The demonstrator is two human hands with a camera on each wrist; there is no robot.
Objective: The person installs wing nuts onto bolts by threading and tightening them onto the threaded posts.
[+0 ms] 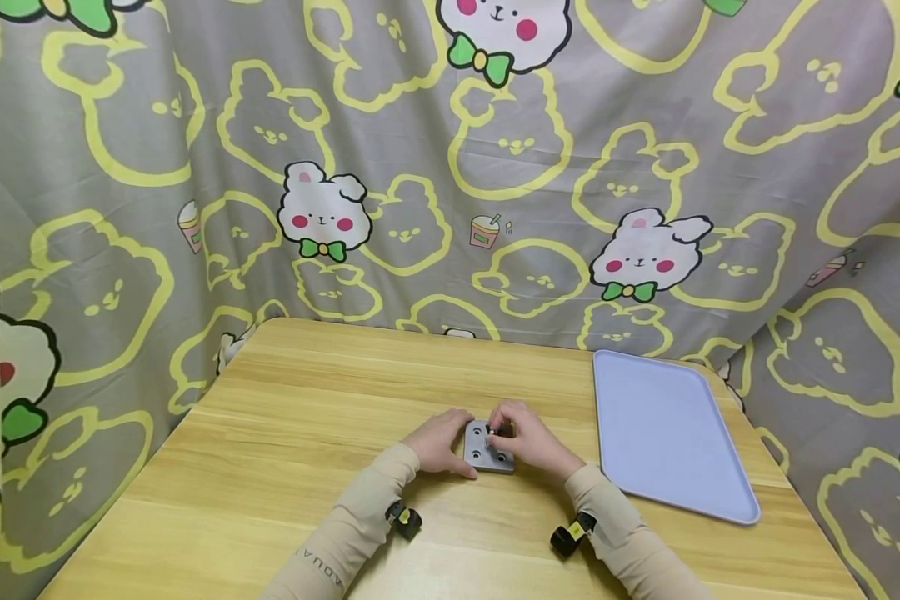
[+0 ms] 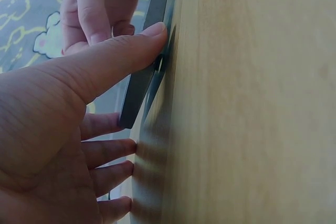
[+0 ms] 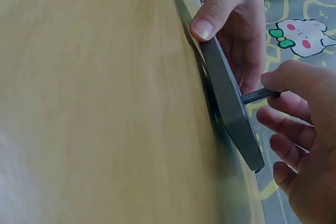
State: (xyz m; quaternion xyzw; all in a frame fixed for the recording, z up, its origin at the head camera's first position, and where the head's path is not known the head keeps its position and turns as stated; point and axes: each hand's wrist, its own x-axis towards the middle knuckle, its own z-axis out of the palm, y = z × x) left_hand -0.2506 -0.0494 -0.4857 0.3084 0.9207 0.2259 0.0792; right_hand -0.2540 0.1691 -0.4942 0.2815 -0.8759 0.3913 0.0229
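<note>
A grey metal plate (image 1: 489, 464) with several round holes and cut corners lies close over the wooden table in front of me. My left hand (image 1: 441, 442) holds it from the left, thumb on the near edge and index finger toward the far side. In the left wrist view, the other fingertips reach down to the tabletop beside the plate (image 2: 137, 95). My right hand (image 1: 528, 437) pinches the dark end of a threaded bolt (image 3: 256, 96) between thumb and fingers. The bolt stands out from the plate's upper face, its lower end at the plate (image 3: 227, 98).
A shallow lavender tray (image 1: 667, 433) lies to the right on the wooden table (image 1: 330, 408). Behind the table and along its sides hangs a grey patterned curtain (image 1: 412, 275). Each forearm carries a black strapped device, the left one (image 1: 403, 518) and the right one (image 1: 572, 533).
</note>
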